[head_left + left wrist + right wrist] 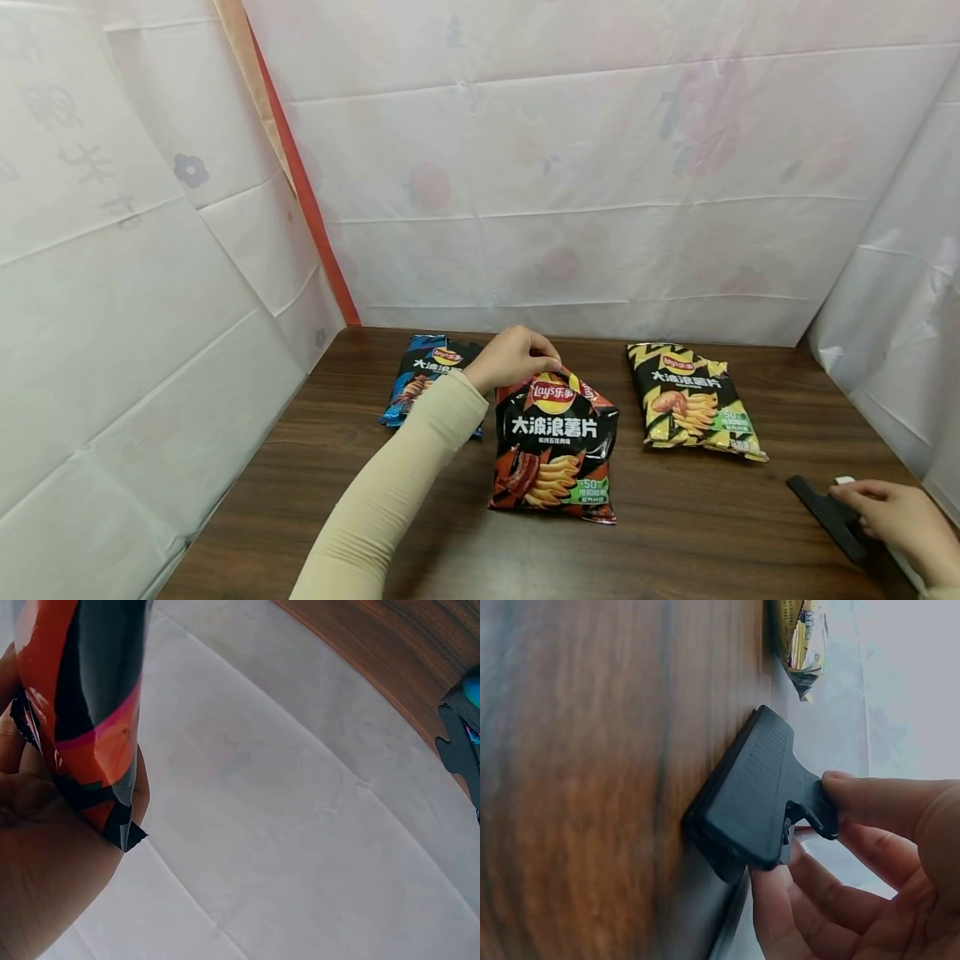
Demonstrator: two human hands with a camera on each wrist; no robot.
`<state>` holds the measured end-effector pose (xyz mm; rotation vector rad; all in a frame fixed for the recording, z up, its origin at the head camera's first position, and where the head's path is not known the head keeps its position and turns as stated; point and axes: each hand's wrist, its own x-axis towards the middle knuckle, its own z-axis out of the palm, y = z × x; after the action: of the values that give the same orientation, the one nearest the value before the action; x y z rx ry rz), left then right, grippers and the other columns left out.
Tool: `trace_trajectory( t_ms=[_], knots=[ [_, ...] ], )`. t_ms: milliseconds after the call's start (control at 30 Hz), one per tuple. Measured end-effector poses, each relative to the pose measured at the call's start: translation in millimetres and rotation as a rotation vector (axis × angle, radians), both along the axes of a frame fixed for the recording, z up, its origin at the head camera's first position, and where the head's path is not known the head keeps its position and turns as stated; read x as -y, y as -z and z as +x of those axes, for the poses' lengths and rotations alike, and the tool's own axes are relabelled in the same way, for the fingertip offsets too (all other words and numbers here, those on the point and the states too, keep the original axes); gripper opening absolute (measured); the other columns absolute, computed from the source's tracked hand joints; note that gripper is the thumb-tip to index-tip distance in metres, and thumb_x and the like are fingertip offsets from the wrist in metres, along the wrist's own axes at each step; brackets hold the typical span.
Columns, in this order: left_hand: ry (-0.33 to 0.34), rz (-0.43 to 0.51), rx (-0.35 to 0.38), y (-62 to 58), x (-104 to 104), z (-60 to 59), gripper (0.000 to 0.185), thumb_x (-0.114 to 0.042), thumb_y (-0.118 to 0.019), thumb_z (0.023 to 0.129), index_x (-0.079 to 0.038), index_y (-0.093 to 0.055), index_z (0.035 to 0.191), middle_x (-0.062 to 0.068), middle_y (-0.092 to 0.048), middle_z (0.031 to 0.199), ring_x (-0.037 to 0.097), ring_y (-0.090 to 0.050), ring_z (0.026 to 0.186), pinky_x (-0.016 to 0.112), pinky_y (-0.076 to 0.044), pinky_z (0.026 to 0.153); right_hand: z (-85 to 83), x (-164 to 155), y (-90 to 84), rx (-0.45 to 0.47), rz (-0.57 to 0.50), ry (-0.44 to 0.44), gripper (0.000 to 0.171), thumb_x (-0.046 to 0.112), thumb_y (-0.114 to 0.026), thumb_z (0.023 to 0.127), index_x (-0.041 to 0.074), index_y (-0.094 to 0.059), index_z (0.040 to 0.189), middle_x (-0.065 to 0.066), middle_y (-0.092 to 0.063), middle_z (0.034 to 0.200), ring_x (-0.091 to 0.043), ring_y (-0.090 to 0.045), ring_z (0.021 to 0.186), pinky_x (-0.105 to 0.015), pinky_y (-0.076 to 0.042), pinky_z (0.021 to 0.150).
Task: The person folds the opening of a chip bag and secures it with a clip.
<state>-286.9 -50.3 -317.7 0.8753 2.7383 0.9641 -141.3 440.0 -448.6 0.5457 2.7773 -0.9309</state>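
- At table centre, the left hand (512, 357) pinches the top edge of the red-and-black foil crisp bag (555, 446), holding it upright; it looks unclipped.
- At four o'clock, the right hand (903, 518) grips the black plastic bag clip (828, 515), which rests on the brown wooden table (697, 533), not yet brought over.
- The right wrist view alone shows fingers (885, 806) on the clip's handle; the head view alone shows the blue crisp bag (422, 375) at eleven o'clock and the yellow crisp bag (693, 402) at one.

Black and red-orange chip bag (553, 446), yellow ridged chips printed low — black and blue bag (420, 377) at its left, black and yellow zigzag bag (693, 398) at right. Black clip (754, 796). Dark brown wood-grain table (697, 525). Beige sleeve (390, 492). White sheeting (600, 167) — faint pink flowers.
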Motion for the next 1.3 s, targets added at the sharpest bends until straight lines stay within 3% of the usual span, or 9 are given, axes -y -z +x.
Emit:
trace_trajectory(
  t_ms=[67, 133, 233, 300, 433, 533, 833, 1100, 1300],
  knots=[
    [0.002, -0.001, -0.001, -0.7, 0, 0.5, 0.011, -0.026, -0.068, 0.094, -0.021, -0.078, 0.092, -0.004, -0.074, 0.095, 0.007, -0.062, 0.078, 0.025, -0.049, 0.07, -2.0, 1, 0.0, -0.001, 0.0, 0.014, 0.058, 0.043, -0.058, 0.097, -0.012, -0.064, 0.112, -0.038, -0.062, 0.106, -0.019, -0.066, 0.067, -0.038, -0.054, 0.06],
    [0.005, -0.001, -0.001, -1.2, -1, 0.8, 0.012, -0.026, -0.068, 0.094, -0.021, -0.078, 0.092, -0.004, -0.074, 0.095, 0.007, -0.062, 0.078, 0.025, -0.049, 0.07, -3.7, 3, -0.9, -0.012, -0.005, 0.02, 0.058, 0.042, -0.057, 0.098, -0.012, -0.063, 0.114, -0.032, -0.066, 0.094, -0.018, -0.064, 0.065, -0.037, -0.052, 0.058],
    [0.009, -0.006, -0.003, -1.2, -1, 0.5, 0.012, -0.026, -0.068, 0.094, -0.021, -0.078, 0.092, -0.004, -0.074, 0.094, 0.007, -0.061, 0.076, 0.024, -0.047, 0.069, -6.2, 6, -3.8, -0.033, 0.0, 0.031, 0.056, 0.041, -0.054, 0.1, -0.012, -0.063, 0.116, -0.017, -0.068, 0.077, -0.017, -0.06, 0.062, -0.034, -0.048, 0.056],
    [0.011, -0.008, -0.003, -1.1, -1, 0.4, 0.012, -0.027, -0.067, 0.094, -0.021, -0.078, 0.092, -0.004, -0.074, 0.094, 0.007, -0.06, 0.075, 0.023, -0.047, 0.068, -7.8, 9, -6.6, -0.054, -0.003, 0.028, 0.056, 0.039, -0.052, 0.101, -0.013, -0.062, 0.116, -0.018, -0.068, 0.078, -0.019, -0.061, 0.062, -0.036, -0.049, 0.056],
    [0.013, -0.005, 0.002, -0.8, 0, 0.0, 0.012, -0.027, -0.067, 0.094, -0.021, -0.078, 0.092, -0.004, -0.074, 0.093, 0.008, -0.059, 0.074, 0.023, -0.046, 0.067, -11.9, 15, -14.1, -0.1, -0.026, 0.039, 0.06, 0.041, -0.052, 0.101, -0.015, -0.061, 0.118, -0.035, -0.063, 0.105, -0.022, -0.067, 0.066, -0.041, -0.055, 0.06],
    [0.015, 0.0, 0.005, -0.9, 0, -0.1, 0.012, -0.026, -0.067, 0.094, -0.021, -0.078, 0.092, -0.004, -0.074, 0.093, 0.008, -0.06, 0.075, 0.023, -0.046, 0.068, -14.8, 22, -20.2, -0.138, -0.036, 0.052, 0.061, 0.042, -0.051, 0.101, -0.016, -0.059, 0.12, -0.04, -0.057, 0.117, -0.024, -0.069, 0.067, -0.043, -0.056, 0.062],
    [0.015, 0.004, 0.0, -0.6, 1, -0.1, 0.012, -0.027, -0.067, 0.094, -0.021, -0.078, 0.092, -0.005, -0.074, 0.091, 0.008, -0.058, 0.072, 0.023, -0.044, 0.066, -26.0, 47, -37.8, -0.157, -0.042, 0.101, 0.071, 0.052, -0.048, 0.099, -0.012, -0.055, 0.13, -0.021, -0.071, 0.087, -0.017, -0.066, 0.063, -0.039, -0.052, 0.057],
    [0.013, 0.005, 0.003, -0.9, 1, 0.6, 0.013, -0.027, -0.067, 0.094, -0.021, -0.078, 0.093, -0.004, -0.074, 0.091, 0.007, -0.059, 0.073, 0.022, -0.045, 0.066, -35.1, 68, -53.2, -0.247, -0.015, -0.054, 0.071, 0.056, -0.047, 0.098, -0.007, -0.06, 0.128, -0.029, -0.07, 0.107, -0.013, -0.07, 0.068, -0.037, -0.053, 0.06],
    [0.009, 0.012, 0.006, -0.2, 1, 0.7, 0.013, -0.027, -0.067, 0.094, -0.021, -0.078, 0.094, -0.004, -0.074, 0.092, 0.008, -0.06, 0.073, 0.023, -0.046, 0.066, -43.6, 87, -64.5, -0.293, -0.016, -0.127, 0.069, 0.055, -0.048, 0.098, -0.006, -0.061, 0.128, -0.028, -0.07, 0.108, -0.015, -0.071, 0.069, -0.045, -0.054, 0.065]
  ],
)
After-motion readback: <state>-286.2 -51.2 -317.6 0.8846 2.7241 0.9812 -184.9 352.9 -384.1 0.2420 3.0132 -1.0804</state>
